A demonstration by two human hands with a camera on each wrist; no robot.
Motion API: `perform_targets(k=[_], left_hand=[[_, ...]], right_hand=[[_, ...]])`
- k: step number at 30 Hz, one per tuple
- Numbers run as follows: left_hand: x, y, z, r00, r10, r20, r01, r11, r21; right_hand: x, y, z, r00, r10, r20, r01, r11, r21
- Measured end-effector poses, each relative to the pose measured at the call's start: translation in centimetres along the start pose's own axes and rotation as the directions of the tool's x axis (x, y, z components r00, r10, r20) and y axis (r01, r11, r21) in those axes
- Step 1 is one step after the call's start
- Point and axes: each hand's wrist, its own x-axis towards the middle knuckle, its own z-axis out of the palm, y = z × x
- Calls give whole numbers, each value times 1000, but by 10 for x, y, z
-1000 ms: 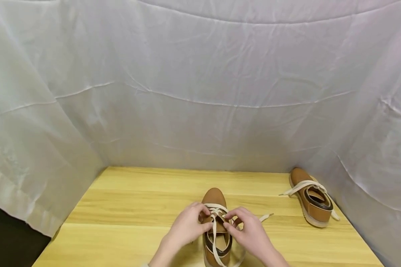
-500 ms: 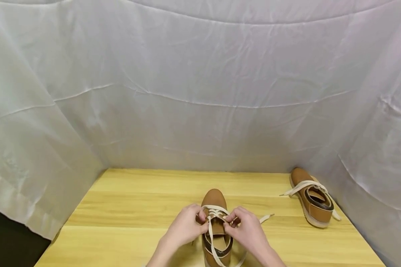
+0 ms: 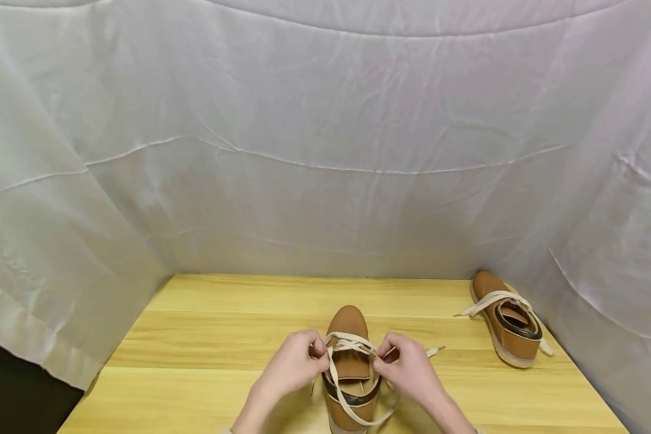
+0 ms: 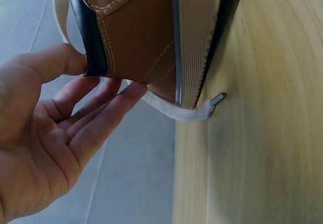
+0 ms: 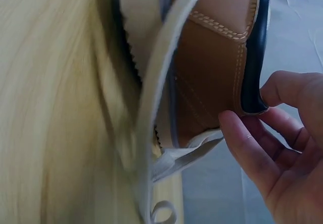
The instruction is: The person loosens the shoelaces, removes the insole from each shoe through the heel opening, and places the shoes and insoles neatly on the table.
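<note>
Wooden table [image 3: 206,337]: both hands' grip pinching laces [image 3: 352,345], now pulled wider over shoe [image 3: 350,361].

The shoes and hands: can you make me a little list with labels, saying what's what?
near shoe: brown, toe pointing away, between both hands
lace: cream, untied, pulled out to both sides
left hand: pinches the lace on the left
right hand: pinches the lace on the right
far shoe: brown, back right, untouched, lace loose
table: pale wood

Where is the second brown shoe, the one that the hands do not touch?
In the head view the second brown shoe stands at the far right of the wooden table, close to the white cloth wall, apart from the right hand.
</note>
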Motion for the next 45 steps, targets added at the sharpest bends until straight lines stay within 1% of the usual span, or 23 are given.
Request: perform_targets(k=[7,13,17,21,27,30,33,36,39,42,45], left_hand=[[0,-3,-6,1000,10,-13,-10,1000,14],[0,-7,-13,1000,-19,-12,19,1000,7],[-1,-10,-17,1000,-20,1,20,1000,18],[-3,-7,-16,1000,-20,15,19,999,43],[-3,7,-9,1000,3,-7,-2,992,128],[-2,10,-5,1000,1,7,-2,991,132],[0,10,-4,999,-8,50,4,997,80],[2,6,-8,994,-25,104,27,1000,-13],[9,0,-17,988,-25,151,40,995,-95],[22,-9,-21,989,1,150,19,991,-134],[41,-19,-19,994,34,105,-21,992,-123]], right_hand=[[4,7,-4,1000,24,-19,-24,1000,3],[5,15,-10,998,54,20,-56,994,90],[5,17,-11,997,69,42,-74,989,129],[4,14,-8,998,57,18,-59,993,105],[-1,2,-1,999,5,-31,-5,1000,18],[-3,-3,3,999,-20,-39,20,1000,3],[-6,-6,4,998,-55,-42,55,999,0],[-11,-9,4,996,-76,-37,77,997,18],[-18,-12,2,999,-40,-16,41,996,74],[-28,-14,2,999,30,23,-32,991,126],[-38,-14,2,996,70,59,-78,988,136]])
